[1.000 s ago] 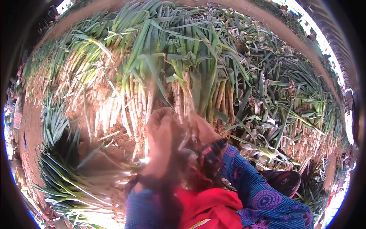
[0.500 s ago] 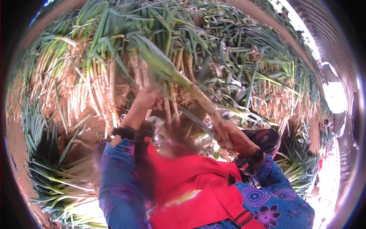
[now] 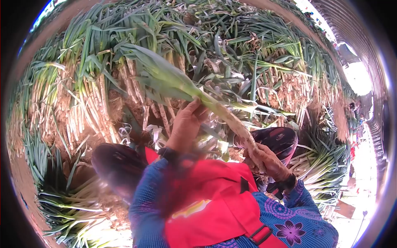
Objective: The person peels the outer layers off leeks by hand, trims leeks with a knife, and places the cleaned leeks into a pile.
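Observation:
A long green onion (image 3: 231, 120) slants across the middle of the head view, its green leaves at upper left and its pale, soil-stained stem at lower right. My right hand (image 3: 269, 161) is closed around its root end. Higher up, where the leaves meet the stem, the fingers of my left hand (image 3: 188, 126) pinch the same stalk; part of their grip is hidden behind it. Peeled leaves and skins (image 3: 211, 144) lie beneath the stalk, between my knees.
Bundled green onions (image 3: 82, 103) stand on the soil ahead at left, with more bundles (image 3: 285, 84) at right. Loose green onions (image 3: 74, 215) lie by my left side, others (image 3: 322, 165) by my right. A red apron (image 3: 211, 194) covers my lap.
My left hand has moved right, from beside the standing bundles onto the green onion's neck. My right hand still grips the root end. The whole view has shifted slightly.

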A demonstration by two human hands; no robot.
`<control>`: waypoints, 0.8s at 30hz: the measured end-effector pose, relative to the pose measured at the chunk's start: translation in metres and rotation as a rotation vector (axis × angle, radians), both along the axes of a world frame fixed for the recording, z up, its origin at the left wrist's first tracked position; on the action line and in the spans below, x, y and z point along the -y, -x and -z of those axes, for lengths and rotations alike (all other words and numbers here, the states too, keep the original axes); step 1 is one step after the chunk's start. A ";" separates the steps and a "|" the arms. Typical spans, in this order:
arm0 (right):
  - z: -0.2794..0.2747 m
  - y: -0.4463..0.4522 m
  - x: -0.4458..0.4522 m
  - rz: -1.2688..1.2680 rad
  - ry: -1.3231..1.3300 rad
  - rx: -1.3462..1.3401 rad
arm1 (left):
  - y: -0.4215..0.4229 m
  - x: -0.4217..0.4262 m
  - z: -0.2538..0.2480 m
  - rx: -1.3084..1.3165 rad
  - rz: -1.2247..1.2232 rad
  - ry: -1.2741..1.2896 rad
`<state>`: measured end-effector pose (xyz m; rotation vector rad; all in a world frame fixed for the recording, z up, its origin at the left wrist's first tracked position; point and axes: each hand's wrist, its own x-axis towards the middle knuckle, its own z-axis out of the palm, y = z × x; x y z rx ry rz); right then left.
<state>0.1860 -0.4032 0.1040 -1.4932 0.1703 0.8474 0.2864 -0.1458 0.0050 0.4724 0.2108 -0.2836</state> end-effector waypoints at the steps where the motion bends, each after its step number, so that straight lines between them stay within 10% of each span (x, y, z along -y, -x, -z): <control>1: 0.001 0.001 0.003 0.016 -0.021 0.006 | -0.002 0.008 -0.009 0.024 -0.010 0.051; 24: 0.070 -0.025 -0.008 0.322 -0.210 0.465 | -0.100 0.105 -0.084 0.182 0.066 -0.026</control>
